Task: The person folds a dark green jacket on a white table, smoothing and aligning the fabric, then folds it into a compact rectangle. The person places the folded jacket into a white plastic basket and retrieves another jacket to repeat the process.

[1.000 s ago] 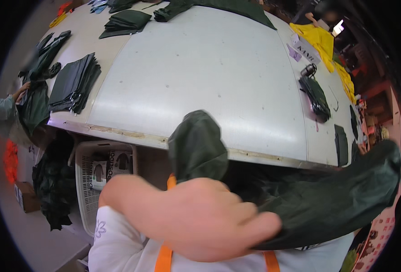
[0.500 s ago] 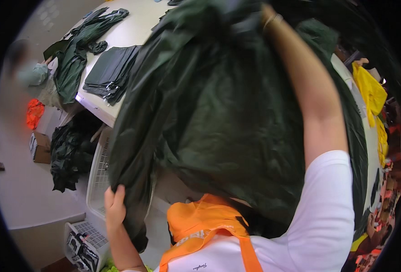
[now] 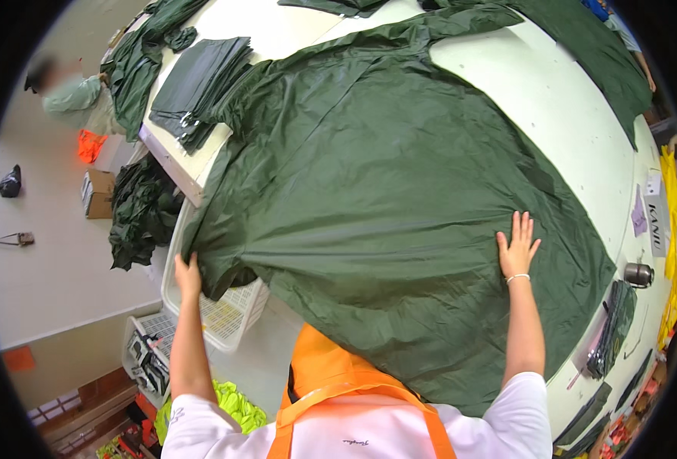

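Note:
A dark green raincoat (image 3: 384, 161) lies spread over the white table, wrinkled, with one sleeve (image 3: 468, 23) stretching to the far right. At its left edge my left hand (image 3: 188, 277) is closed on the fabric, just over the rim of a white plastic basket. My right hand (image 3: 519, 249) presses flat on the raincoat's right part, fingers spread. The lower edge of the raincoat hangs over the table edge against my orange apron (image 3: 331, 363).
A stack of folded dark green pieces (image 3: 201, 84) lies beyond on the left. Below my left hand stands the white basket (image 3: 235, 317); dark green cloth (image 3: 143, 210) is heaped beside it. A dark metal cup (image 3: 638, 275) stands on the right. Another person (image 3: 74, 99) is at far left.
The raincoat, lifted half a second ago, has come down onto the table. My right hand has moved from far and high to flat on it; my left hand still holds its left edge.

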Demonstrator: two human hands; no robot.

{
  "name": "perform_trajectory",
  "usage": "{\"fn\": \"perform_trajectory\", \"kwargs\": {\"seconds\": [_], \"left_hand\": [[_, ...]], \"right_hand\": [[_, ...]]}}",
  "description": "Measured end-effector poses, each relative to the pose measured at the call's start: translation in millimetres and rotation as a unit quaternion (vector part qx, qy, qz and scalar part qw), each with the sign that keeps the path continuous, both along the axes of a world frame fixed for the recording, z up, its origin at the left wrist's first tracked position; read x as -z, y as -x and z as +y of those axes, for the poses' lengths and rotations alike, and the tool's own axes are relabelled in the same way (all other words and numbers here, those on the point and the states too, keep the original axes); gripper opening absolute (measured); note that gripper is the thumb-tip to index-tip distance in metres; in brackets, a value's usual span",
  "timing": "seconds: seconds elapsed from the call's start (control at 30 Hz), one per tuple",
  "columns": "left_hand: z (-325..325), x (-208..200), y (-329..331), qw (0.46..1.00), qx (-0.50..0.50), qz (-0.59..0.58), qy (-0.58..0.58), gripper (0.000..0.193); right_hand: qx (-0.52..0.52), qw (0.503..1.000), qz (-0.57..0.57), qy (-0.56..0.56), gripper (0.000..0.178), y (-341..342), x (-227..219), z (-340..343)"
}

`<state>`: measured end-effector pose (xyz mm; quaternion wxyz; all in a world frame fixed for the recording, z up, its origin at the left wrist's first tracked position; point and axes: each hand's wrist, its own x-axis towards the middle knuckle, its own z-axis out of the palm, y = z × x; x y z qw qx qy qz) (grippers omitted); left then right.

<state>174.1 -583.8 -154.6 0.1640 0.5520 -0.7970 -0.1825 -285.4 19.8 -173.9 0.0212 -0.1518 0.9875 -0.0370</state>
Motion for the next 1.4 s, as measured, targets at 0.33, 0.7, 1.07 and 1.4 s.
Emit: {"fn": "perform_trajectory", "kwargs": {"seconds": [0.33,0.7,1.07,1.4], "left_hand": [[18.9,-24.1,278.8,0.896,0.342,-0.147,0.241,0.059],[-38.7,43.3,331.1,0.954,0.233,-0.144,0.124,0.1],[-14.8,-9.2,241.3,0.849,0.47,0.012,0.24,0.069],[-54.5,94.1,96.4,0.827,-0.053,0.308,-0.467,0.084]], "right_hand": [[-0.02,0.999,-0.038,0.003,0.068,38.7,0.5,14.3],[-0.03,0.999,-0.004,0.038,0.07,-163.2,-8.9,-123.0],[0.184,0.96,0.151,0.145,0.041,-207.7,-41.7,8.4],[0.74,0.46,0.041,0.488,0.055,-330.2,9.6,243.3]]}}
